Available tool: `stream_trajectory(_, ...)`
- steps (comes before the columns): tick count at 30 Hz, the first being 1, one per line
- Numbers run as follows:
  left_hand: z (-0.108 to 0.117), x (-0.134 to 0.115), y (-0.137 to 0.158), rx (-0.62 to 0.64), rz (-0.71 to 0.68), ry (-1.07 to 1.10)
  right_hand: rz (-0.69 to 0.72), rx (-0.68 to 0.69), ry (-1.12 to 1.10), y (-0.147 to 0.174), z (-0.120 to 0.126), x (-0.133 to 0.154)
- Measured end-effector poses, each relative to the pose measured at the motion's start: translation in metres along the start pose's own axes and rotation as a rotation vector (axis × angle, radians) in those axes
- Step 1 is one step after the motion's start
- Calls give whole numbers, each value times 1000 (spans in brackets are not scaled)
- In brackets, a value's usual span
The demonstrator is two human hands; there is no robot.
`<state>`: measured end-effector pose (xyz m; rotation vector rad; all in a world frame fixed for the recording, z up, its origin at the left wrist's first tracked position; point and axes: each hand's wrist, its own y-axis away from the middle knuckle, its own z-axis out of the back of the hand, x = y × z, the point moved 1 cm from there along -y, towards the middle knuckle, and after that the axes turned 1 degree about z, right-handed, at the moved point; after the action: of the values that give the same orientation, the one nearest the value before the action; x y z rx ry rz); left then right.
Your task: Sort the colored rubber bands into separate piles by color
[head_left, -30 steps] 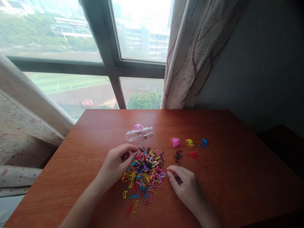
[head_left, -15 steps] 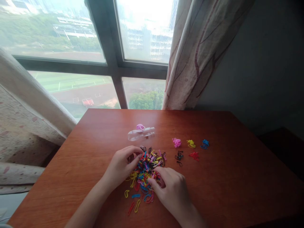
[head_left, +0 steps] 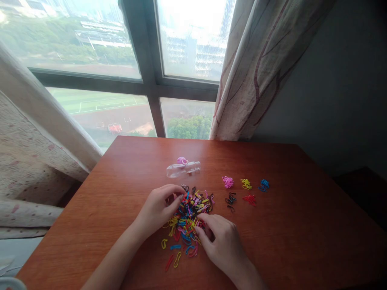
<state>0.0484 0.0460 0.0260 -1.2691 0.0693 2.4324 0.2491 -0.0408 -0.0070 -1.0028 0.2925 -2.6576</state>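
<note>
A loose pile of small rubber bands (head_left: 189, 219) in red, yellow, blue, black and pink lies on the table between my hands. At its upper left edge is my left hand (head_left: 161, 207), thumb and forefinger brought close together; what lies between the tips is too small to make out. My right hand (head_left: 219, 237) rests against the pile's right side, fingers curled, with a gap between thumb and forefinger. To the right lie separate little heaps: pink bands (head_left: 227, 182), yellow bands (head_left: 246, 184), blue bands (head_left: 264, 185), black bands (head_left: 231, 198) and red bands (head_left: 250, 199).
Behind the pile a clear plastic container (head_left: 183, 170) lies on its side, a purple piece (head_left: 182, 161) with a loop beside it. The brown wooden table (head_left: 302, 233) reaches to a window (head_left: 151, 88) flanked by curtains (head_left: 242, 80). A white rim (head_left: 12, 283) shows at lower left.
The whole view has shifted slightly, so table and bands appear a little further right. My hands stay at the pile with only small finger movement.
</note>
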Motion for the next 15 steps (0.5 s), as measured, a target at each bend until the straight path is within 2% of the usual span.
stream_trajectory(7, 5, 4, -1, -22, 26, 18, 17, -10, -9, 2, -4, 0)
stream_trajectory(15, 0, 5, 0, 11, 30, 17, 0, -3, -8, -1, -10, 5)
